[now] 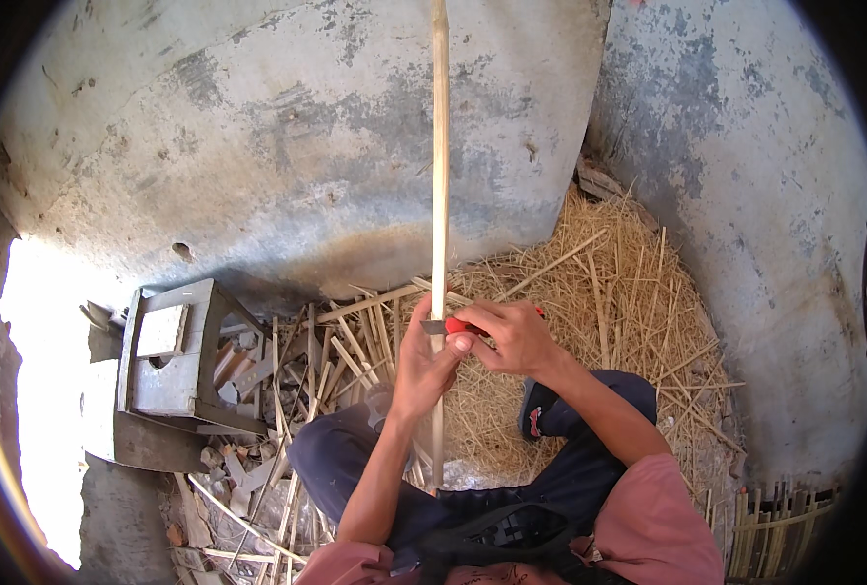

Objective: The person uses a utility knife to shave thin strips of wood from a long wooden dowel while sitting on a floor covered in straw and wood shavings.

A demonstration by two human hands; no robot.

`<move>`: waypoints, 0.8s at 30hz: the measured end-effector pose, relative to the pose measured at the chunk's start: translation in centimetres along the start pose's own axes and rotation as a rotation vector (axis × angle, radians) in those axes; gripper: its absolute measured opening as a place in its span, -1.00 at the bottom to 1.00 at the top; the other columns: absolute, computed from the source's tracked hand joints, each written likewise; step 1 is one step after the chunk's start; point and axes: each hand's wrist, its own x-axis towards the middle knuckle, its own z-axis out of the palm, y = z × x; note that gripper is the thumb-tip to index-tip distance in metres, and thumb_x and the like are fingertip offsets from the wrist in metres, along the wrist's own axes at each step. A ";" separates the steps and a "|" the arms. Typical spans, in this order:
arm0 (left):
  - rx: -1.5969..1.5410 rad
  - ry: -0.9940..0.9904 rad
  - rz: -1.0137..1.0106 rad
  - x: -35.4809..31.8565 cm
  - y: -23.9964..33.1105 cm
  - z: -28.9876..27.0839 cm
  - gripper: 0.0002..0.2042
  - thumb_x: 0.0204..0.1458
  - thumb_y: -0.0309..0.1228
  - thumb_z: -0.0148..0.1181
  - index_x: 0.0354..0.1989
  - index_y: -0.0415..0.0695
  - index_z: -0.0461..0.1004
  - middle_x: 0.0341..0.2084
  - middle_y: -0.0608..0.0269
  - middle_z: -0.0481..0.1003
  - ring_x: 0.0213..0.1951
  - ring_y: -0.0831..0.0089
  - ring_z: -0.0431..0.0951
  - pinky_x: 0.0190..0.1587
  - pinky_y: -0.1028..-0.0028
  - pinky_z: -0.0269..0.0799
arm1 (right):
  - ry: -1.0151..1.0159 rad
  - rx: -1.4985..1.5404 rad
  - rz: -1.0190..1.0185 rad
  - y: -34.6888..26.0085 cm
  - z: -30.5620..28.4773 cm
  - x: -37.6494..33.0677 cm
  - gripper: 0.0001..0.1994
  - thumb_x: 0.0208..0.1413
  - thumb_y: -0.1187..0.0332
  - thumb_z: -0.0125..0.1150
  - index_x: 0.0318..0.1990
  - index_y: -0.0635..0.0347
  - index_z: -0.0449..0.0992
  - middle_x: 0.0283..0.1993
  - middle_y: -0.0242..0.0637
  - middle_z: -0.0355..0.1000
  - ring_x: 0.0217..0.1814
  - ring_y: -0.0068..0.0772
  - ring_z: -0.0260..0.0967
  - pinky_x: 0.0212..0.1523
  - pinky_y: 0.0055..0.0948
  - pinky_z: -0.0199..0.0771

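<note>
A long pale bamboo strip (440,175) runs upright through the middle of the head view, from the top edge down between my legs. My left hand (419,369) is closed around it, thumb toward the right hand. In my right hand (513,339) is a knife with a red handle (460,326). Its short grey blade (433,328) lies crosswise over the strip, just above my left palm. Both hands meet there, with the left thumb tip by the knife handle. The strip's lower end sits between my thighs, partly hidden.
Thin shavings (638,302) are heaped right of my legs. Cut strips (355,336) and rubble (243,468) cover the floor at left. A wooden stool (185,356) lies tipped near a bright opening. Worn plaster walls (287,146) stand ahead and right; a slatted bamboo piece (775,531) is lower right.
</note>
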 end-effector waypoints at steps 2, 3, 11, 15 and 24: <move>-0.014 0.006 0.003 0.0 0.0 0.0 -0.24 0.29 -0.28 0.38 0.56 -0.09 0.05 -0.41 0.49 0.47 -0.62 0.81 0.29 -0.62 0.69 0.08 | -0.001 -0.010 0.004 -0.2 -0.1 0.1 -0.76 0.18 0.20 0.40 -0.12 0.13 0.63 -0.34 -0.30 0.58 -0.45 -0.19 0.59 -0.47 -0.26 0.54; -0.025 0.009 0.002 -0.1 0.1 0.0 -0.26 0.28 -0.29 0.39 0.53 -0.12 0.10 -0.39 0.46 0.47 -0.61 0.80 0.29 -0.63 0.68 0.10 | -0.003 -0.018 0.009 -0.3 -0.2 0.1 -0.76 0.18 0.20 0.40 -0.12 0.13 0.63 -0.33 -0.30 0.58 -0.45 -0.19 0.59 -0.47 -0.27 0.54; 0.118 0.086 0.047 0.1 -0.5 -0.1 -0.36 0.27 -0.28 0.41 0.42 -0.28 0.28 -0.22 0.37 0.57 -0.34 0.72 0.46 -0.34 0.63 0.39 | 0.053 -0.002 0.041 -0.2 -0.1 0.2 -0.78 0.12 0.27 0.40 -0.12 0.13 0.62 -0.32 -0.30 0.59 -0.43 -0.22 0.60 -0.46 -0.28 0.55; 0.193 0.113 0.081 0.1 -0.5 0.0 -0.43 0.27 -0.31 0.41 0.36 -0.29 0.35 -0.13 0.33 0.58 -0.12 0.62 0.51 -0.07 0.53 0.48 | 0.013 -0.029 0.052 -0.4 -0.7 0.3 -0.78 0.13 0.28 0.40 -0.09 0.08 0.61 -0.30 -0.32 0.60 -0.42 -0.22 0.61 -0.45 -0.27 0.55; 0.235 0.075 -0.029 0.0 0.0 -0.2 -0.54 0.27 -0.37 0.39 0.28 -0.23 0.43 -0.17 0.38 0.55 -0.20 0.66 0.43 -0.14 0.57 0.42 | 0.065 -0.057 0.051 0.3 -1.1 0.9 -0.80 0.18 0.24 0.41 -0.11 0.08 0.64 -0.29 -0.34 0.62 -0.40 -0.20 0.61 -0.45 -0.27 0.55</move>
